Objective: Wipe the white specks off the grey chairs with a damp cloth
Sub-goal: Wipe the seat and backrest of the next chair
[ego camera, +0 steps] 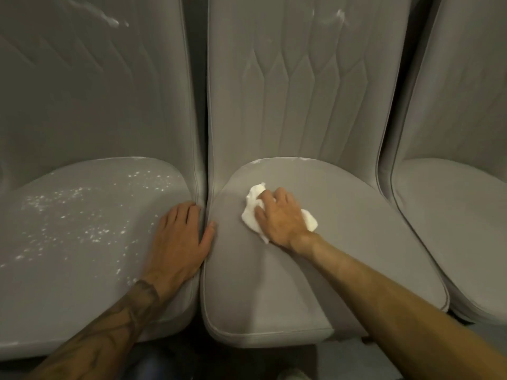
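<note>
The cloth [250,215], white and crumpled, lies on the seat of the middle chair [343,264], a little toward 11 o'clock from the seat's centre. The right hand [282,215] covers it; the grip is closed on the cloth, with the fingers curled over it and pressing it down on the fabric. The left hand [181,237] has no grip on anything. It lies flat on the 3 o'clock edge of the left chair [68,303], and its thumb reaches over the gap [203,119] onto the middle seat.

What can go wrong, as I judge it:
- Many white specks [90,234] cover the left seat. A wipe toward 3 o'clock could push them into the gap, where the cloth hardly reaches.
- A thin white line [274,159] remains at the 12 o'clock edge of the middle seat and is easy to miss.
- A cloth already full of powder may smear it instead of lifting it.
- The flat left palm could press nearby specks into the fabric.

The cloth's long axis runs about from 10 to 4 o'clock, with a bunched end past the fingertips toward 11 o'clock.
</note>
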`<control>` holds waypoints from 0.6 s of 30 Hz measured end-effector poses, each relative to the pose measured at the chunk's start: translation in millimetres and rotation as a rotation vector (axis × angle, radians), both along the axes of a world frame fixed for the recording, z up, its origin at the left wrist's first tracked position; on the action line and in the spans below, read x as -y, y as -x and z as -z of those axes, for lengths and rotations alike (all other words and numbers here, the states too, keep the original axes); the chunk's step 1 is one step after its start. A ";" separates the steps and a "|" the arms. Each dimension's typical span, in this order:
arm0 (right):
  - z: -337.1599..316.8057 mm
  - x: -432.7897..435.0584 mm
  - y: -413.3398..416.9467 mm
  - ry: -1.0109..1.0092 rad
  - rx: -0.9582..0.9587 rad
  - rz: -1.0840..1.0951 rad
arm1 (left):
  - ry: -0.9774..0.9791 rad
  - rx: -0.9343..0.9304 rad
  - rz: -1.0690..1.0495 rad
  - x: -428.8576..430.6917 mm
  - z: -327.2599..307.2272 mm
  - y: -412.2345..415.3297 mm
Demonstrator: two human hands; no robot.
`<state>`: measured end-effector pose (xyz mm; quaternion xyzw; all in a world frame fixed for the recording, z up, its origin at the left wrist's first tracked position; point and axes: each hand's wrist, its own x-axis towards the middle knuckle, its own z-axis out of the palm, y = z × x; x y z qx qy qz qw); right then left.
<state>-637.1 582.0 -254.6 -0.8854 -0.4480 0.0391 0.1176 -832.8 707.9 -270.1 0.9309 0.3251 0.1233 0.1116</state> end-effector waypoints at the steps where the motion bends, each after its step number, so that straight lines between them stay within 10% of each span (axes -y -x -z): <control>1: -0.3 0.4 -13.2 -0.006 0.016 0.038 | -0.007 -0.005 0.002 -0.6 0.4 0.3; 8: 7.4 3.9 -63.7 -0.078 0.033 0.385 | -0.028 -0.004 -0.008 -3.6 8.0 -4.8; 14: 21.6 -36.6 12.2 -0.160 0.091 -0.158 | -0.087 -0.017 0.007 -3.6 7.8 -5.8; 18: 17.2 -48.8 -31.1 -0.124 0.057 -0.108 | -0.106 -0.002 0.024 -4.0 5.4 -5.2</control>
